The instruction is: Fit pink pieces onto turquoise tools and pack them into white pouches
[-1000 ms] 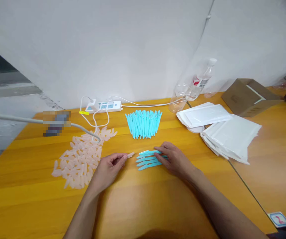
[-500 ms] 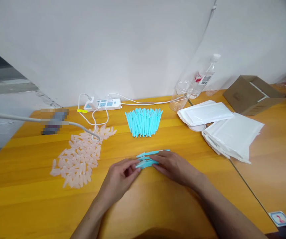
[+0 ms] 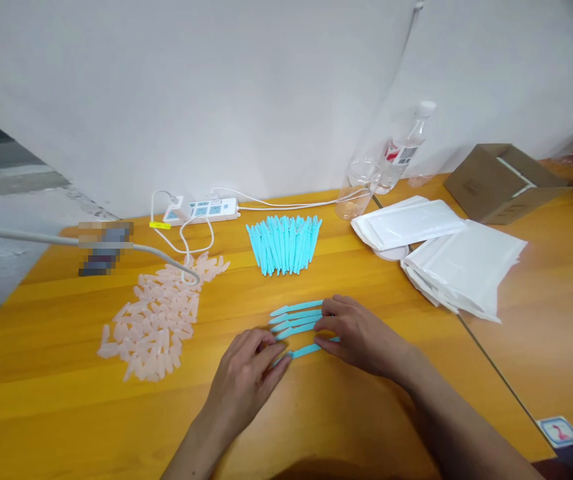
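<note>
Several slim turquoise sticks (image 3: 296,319) lie side by side on the wooden table. Nearer to me, a separate turquoise stick (image 3: 306,351) has its left end between the fingertips of my left hand (image 3: 249,370). My right hand (image 3: 361,337) has its fingers bent over the right ends of the sticks, with fingertips on the separate one. Behind them is a larger pile of turquoise sticks (image 3: 285,245). To the left, many small translucent pink pieces (image 3: 154,320) are spread out.
A power strip (image 3: 214,209) with white cables stands by the wall. At the right are a clear cup (image 3: 354,193), a bottle (image 3: 401,157), white packets (image 3: 466,267) and a cardboard box (image 3: 496,187). A pixelated object (image 3: 106,250) lies at the left.
The sticks between my hands are now spread into a row, with one apart on the near side. Both hands have moved slightly nearer to me. The whole view has shifted a little.
</note>
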`<state>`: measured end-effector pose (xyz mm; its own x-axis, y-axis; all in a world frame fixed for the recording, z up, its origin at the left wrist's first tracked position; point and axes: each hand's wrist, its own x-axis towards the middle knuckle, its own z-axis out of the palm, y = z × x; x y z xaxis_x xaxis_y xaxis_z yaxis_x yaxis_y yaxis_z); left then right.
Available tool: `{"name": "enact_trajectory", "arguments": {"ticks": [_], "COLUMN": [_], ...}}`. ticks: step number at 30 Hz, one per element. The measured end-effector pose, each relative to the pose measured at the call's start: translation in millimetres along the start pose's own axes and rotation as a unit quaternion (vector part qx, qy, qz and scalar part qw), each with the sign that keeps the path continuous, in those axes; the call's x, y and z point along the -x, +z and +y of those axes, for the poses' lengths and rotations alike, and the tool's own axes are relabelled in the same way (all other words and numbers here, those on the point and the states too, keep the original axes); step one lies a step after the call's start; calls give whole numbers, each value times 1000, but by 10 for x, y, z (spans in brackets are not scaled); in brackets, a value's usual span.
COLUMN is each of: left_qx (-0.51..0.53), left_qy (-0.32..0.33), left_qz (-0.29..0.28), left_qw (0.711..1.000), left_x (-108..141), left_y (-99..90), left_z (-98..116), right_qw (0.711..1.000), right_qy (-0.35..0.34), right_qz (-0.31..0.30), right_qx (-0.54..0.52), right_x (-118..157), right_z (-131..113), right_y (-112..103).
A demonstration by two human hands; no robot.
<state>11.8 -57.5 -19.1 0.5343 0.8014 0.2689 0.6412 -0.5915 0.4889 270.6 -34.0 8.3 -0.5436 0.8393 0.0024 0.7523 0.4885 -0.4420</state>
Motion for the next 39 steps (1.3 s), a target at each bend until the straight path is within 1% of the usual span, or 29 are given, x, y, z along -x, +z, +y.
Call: {"name": "enact_trajectory", "arguments": {"ticks": [5,8,13,15,18,21,23,25,27,29,30,32,34,36,39], "left_qx": [-9,-14,-30,-37,-47,-38,-20,-5,-7,-24,-40,-89,-168,-238,-269], "left_qy": [13,23,21,21,17,7,0,-13,-35,-65,-82,-115,-137,-145,-142], "left_qz": [2,11,33,36,40,54,66,79,98,116,123,126,113,90,61], "left_qw": [1000,1000,999,998,998,998,998,997,995,991,988,981,970,956,951], "left_x": [-30,-59,-46,-49,-80,-101,-90,-65,-46,-53,-71,-138,-236,-348,-493], "left_y": [49,75,74,77,84,52,-7,-95,-203,-316,-370,-462,-520,-539,-510], "left_z": [-22,-40,-46,-47,-43,-32,-38,-76,-164,-304,-391,-590,-801,-994,-1185], "right_qw": [999,999,998,999,1000,999,992,976,954,930,923,914,908,903,899], "right_qy": [8,17,10,12,19,43,93,169,253,325,344,366,380,394,403], "right_qz": [-26,-30,-48,-45,-21,18,69,127,161,169,171,173,172,167,155], "right_qx": [-37,-35,-31,-20,-5,-25,-46,-45,-28,-21,-21,-26,-33,-45,-66], "right_x": [18,5,-26,-34,-26,-17,-59,-172,-361,-598,-719,-937,-1091,-1169,-1187], "right_z": [25,23,32,38,49,95,173,297,452,610,681,792,863,904,929], "right_y": [-29,-37,-41,-29,-6,-16,-59,-124,-192,-238,-247,-237,-202,-165,-142]}}
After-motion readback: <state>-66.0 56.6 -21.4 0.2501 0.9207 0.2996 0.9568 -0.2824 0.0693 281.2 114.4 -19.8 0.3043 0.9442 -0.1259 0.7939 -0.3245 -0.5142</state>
